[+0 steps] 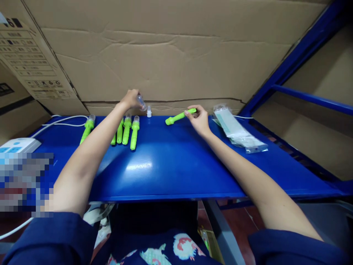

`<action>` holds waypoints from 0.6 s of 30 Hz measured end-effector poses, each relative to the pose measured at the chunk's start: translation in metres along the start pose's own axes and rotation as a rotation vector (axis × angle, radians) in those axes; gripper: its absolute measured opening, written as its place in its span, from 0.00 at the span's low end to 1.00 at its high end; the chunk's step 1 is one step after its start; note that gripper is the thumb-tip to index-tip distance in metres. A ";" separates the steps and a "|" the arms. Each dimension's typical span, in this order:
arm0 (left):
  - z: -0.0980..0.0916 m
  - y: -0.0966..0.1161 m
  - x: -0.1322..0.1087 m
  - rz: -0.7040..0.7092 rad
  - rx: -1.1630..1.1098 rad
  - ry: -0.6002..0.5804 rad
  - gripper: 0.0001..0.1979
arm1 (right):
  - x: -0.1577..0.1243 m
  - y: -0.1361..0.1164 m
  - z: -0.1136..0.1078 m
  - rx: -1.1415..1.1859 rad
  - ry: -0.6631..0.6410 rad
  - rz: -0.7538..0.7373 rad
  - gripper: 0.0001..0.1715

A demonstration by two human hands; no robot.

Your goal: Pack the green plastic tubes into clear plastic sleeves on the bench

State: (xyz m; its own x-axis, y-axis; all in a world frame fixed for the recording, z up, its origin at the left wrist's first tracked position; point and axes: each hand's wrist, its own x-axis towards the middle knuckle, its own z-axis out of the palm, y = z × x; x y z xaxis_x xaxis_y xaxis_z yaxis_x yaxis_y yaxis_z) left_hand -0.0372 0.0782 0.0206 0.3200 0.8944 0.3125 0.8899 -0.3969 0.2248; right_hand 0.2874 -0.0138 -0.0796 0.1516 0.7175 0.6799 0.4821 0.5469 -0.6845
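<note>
At the back of the blue table, my left hand [132, 98] is closed on a clear plastic cap [141, 103]. Just right of it a small white nozzle-like piece with a clear tip [149, 112] stands upright. My right hand [199, 118] grips one end of a bright green handle [180, 116], whose wider end points left above the tabletop. Several green handles with clear caps [134, 133] lie in a row beneath and beside my left forearm, which partly hides some. Another capped green handle [87, 129] lies farther left.
Flat clear plastic packets [237, 129] lie on the blue table [171, 165] at right. A white power strip [20, 146] and white cable [62, 119] are at left. Cardboard [171, 55] walls the back; a blue metal frame [311, 99] stands at right.
</note>
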 end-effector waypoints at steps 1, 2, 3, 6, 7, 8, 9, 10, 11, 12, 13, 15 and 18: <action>-0.001 -0.004 -0.002 -0.022 0.007 0.009 0.28 | 0.000 0.001 0.001 -0.006 -0.007 0.004 0.30; 0.000 -0.007 -0.004 -0.042 0.009 0.008 0.27 | -0.001 0.001 0.001 -0.012 -0.015 0.009 0.30; 0.002 -0.010 -0.007 -0.060 0.009 -0.006 0.27 | -0.002 0.002 0.002 -0.017 -0.022 0.013 0.30; 0.013 -0.015 -0.015 -0.090 0.015 -0.069 0.30 | -0.003 0.001 0.004 -0.025 -0.029 0.024 0.29; 0.018 -0.015 -0.018 -0.098 0.017 -0.071 0.32 | -0.004 0.000 0.005 -0.022 -0.023 0.032 0.28; 0.023 -0.015 -0.021 -0.107 0.015 -0.060 0.34 | -0.004 -0.002 0.004 -0.021 -0.018 0.039 0.27; 0.027 -0.014 -0.023 -0.115 0.012 -0.043 0.35 | -0.003 -0.003 0.003 -0.028 -0.017 0.045 0.26; 0.032 -0.013 -0.025 -0.123 0.007 -0.023 0.35 | -0.003 -0.006 0.002 -0.051 -0.022 0.049 0.25; 0.035 -0.011 -0.026 -0.129 0.004 -0.007 0.34 | -0.002 -0.008 -0.001 -0.096 -0.034 0.047 0.23; 0.037 -0.010 -0.028 -0.135 0.006 0.002 0.33 | -0.001 -0.011 -0.004 -0.167 -0.052 0.041 0.20; 0.038 -0.008 -0.030 -0.141 0.014 0.006 0.31 | 0.000 -0.015 -0.008 -0.258 -0.082 0.028 0.17; 0.036 -0.004 -0.035 -0.162 0.054 -0.004 0.27 | 0.001 -0.023 -0.015 -0.467 -0.170 -0.001 0.12; 0.030 0.003 -0.048 -0.191 0.125 0.013 0.23 | -0.002 -0.038 -0.021 -0.741 -0.327 0.024 0.13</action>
State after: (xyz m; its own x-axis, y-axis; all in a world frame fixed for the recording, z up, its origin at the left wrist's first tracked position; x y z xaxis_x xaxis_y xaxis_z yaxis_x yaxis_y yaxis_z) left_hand -0.0401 0.0406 -0.0211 0.1384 0.9479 0.2870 0.9675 -0.1913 0.1654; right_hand 0.2875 -0.0449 -0.0492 -0.0353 0.8778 0.4777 0.9456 0.1840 -0.2683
